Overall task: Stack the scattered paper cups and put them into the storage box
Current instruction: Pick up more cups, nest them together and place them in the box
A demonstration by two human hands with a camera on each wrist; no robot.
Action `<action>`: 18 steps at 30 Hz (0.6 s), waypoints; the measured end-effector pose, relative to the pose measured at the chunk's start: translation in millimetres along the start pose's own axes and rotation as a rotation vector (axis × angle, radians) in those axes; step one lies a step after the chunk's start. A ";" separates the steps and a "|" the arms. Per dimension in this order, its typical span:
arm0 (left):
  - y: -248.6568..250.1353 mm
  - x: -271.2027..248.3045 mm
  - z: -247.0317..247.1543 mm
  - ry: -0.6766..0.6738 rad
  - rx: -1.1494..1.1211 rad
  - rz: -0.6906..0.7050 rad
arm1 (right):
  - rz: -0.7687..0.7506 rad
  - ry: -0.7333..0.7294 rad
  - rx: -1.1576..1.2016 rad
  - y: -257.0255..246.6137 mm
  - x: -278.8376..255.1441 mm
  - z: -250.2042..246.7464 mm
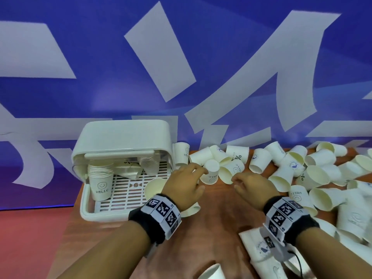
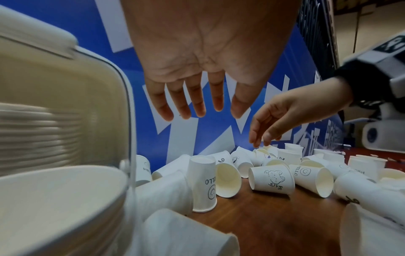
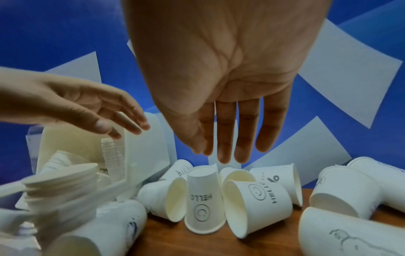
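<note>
Some stacked white paper cups already stand in the cream plastic storage box. Many loose white paper cups still lie on the brown wooden table. The left hand and right hand are loose and hold nothing

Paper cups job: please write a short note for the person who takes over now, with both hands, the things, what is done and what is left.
Left hand: open, empty, above the table beside the upside-down HELLO cup.
Right hand: open, empty, over the cup pile.
Box: lid up, at the left on the table.
Done: a stack stands in the box; a second stack leans at its back.
Left: many cups lie scattered to the right and near you. Nest them and put them into the box.
</note>
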State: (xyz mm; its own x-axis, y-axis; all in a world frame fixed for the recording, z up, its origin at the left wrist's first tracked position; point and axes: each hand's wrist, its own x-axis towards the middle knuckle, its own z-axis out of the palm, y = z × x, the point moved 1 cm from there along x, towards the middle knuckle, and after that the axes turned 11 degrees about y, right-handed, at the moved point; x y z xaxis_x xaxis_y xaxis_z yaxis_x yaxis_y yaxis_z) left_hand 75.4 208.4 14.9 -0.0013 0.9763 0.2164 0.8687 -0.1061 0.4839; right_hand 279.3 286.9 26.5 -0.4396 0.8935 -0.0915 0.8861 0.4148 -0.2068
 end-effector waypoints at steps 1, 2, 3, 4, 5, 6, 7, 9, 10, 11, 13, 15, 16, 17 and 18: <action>3.0 9.3 5.9 -0.025 0.025 -0.012 | -0.010 -0.005 -0.026 7.0 6.9 0.9; 5.7 18.2 11.7 -0.048 0.054 -0.017 | -0.025 -0.012 -0.058 13.1 13.5 2.4; 8.0 27.2 17.7 -0.069 0.081 -0.018 | -0.045 -0.022 -0.094 18.5 20.2 3.9; 10.4 35.8 23.8 -0.089 0.104 -0.020 | -0.071 -0.033 -0.127 23.5 26.5 5.6; 12.0 43.4 30.2 -0.110 0.120 -0.028 | -0.101 -0.045 -0.156 27.6 32.4 7.6; 13.0 50.4 36.4 -0.130 0.130 -0.041 | -0.131 -0.054 -0.176 31.7 37.9 10.2; 13.6 56.7 43.3 -0.147 0.139 -0.055 | -0.156 -0.061 -0.188 35.5 42.6 12.9; 13.8 67.1 57.1 -0.175 0.167 -0.078 | -0.195 -0.079 -0.200 42.5 50.2 19.5; 13.9 71.1 63.4 -0.192 0.185 -0.087 | -0.217 -0.088 -0.204 45.2 53.0 23.1; 13.9 74.7 69.4 -0.210 0.205 -0.092 | -0.246 -0.092 -0.214 47.5 55.7 26.1; 14.1 81.2 78.5 -0.247 0.245 -0.094 | -0.320 -0.096 -0.261 50.4 60.2 31.0; 12.7 87.6 85.9 -0.269 0.284 -0.104 | -0.393 -0.104 -0.335 53.3 65.0 35.6; 11.4 90.4 89.0 -0.271 0.300 -0.120 | -0.421 -0.111 -0.370 54.4 67.3 37.9; 9.8 93.2 92.2 -0.271 0.312 -0.141 | -0.440 -0.118 -0.396 55.8 69.9 40.1; 8.4 96.0 95.1 -0.273 0.317 -0.159 | -0.450 -0.124 -0.414 57.5 72.4 42.4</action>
State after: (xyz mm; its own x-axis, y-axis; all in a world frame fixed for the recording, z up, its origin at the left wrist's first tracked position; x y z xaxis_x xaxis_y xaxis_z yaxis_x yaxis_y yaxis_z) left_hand 129.6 319.1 -40.9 -0.0532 0.9944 -0.0917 0.9773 0.0707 0.1996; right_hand 292.2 368.1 -33.3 -0.7747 0.5995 -0.2012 0.5826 0.8004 0.1414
